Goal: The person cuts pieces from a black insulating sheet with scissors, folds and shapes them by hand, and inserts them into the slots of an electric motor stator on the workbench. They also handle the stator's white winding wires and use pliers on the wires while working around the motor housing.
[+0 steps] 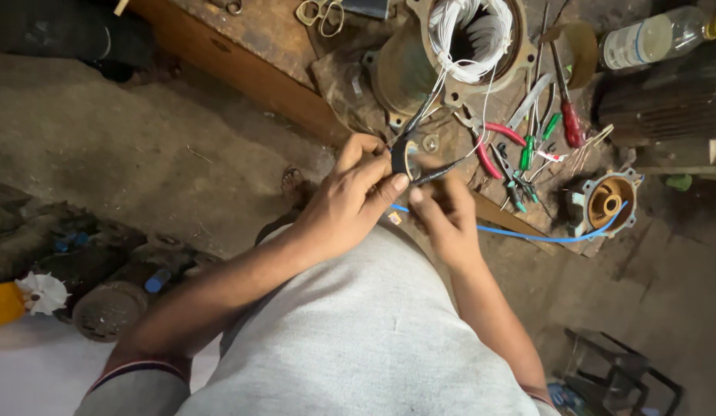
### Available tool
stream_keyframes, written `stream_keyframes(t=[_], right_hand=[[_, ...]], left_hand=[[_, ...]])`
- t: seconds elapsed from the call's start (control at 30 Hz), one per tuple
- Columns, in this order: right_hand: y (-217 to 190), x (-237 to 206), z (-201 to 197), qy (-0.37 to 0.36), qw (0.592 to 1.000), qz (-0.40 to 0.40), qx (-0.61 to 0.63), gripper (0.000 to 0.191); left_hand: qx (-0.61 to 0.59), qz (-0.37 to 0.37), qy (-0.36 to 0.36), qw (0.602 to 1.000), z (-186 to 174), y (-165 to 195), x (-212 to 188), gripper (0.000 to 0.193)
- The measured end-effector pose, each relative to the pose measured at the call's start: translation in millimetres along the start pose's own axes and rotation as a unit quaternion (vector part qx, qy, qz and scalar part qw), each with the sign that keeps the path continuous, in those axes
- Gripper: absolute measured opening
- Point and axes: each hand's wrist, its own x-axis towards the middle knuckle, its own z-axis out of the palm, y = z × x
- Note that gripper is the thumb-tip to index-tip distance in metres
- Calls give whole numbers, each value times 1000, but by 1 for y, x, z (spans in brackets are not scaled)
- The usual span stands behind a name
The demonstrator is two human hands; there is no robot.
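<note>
Grey cloth of the person's shirt [358, 339] fills the near foreground, with both bare forearms reaching forward from it. Left hand [350, 196] has its grip closed around a small black roll of insulating tape [402, 158], thumb and fingers pinching its rim. Right hand [442, 212] sits just beside it, fingers closed on a thin black-wrapped wire lead [442, 171] that runs up toward the roll; how tightly they press cannot be told. Both hands hover above a dirty wooden worktop [250, 54]. Beyond them stands a round rusty metal motor housing [404, 69] holding a bundle of white winding wires [469, 38], from which thin leads drop to the hands. Right of the hands lie red-handled pliers [496, 142], a red-handled screwdriver [571, 123] and small green-handled screwdrivers [527, 154]. A blue plastic tube [543, 235] curves past a round orange-brown metal end cap [604, 200].
</note>
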Motion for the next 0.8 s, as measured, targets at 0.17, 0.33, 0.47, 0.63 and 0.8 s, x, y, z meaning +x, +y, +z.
stream_keyframes(t=[0.17,0.33,0.47,0.63,0.8], right_hand=[[-31,0,-4,3,857,-180,-484,17],[-73,-27,-1,-72,963,-3,-259,13],[-66,-16,8,-51,977,-33,-205,33],[-32,-20,20,91,994,-19,-54,13],[4,-4,13,37,999,36,7,28]], left_hand=[[-19,-22,-28,999,-6,-2,-1,14],[-28,-25,-20,999,-12,-1,0,12],[-33,-26,-35,999,-13,-5,5,15],[-13,-26,40,999,-3,-7,9,24],[-55,-80,13,995,-4,-10,11,29]])
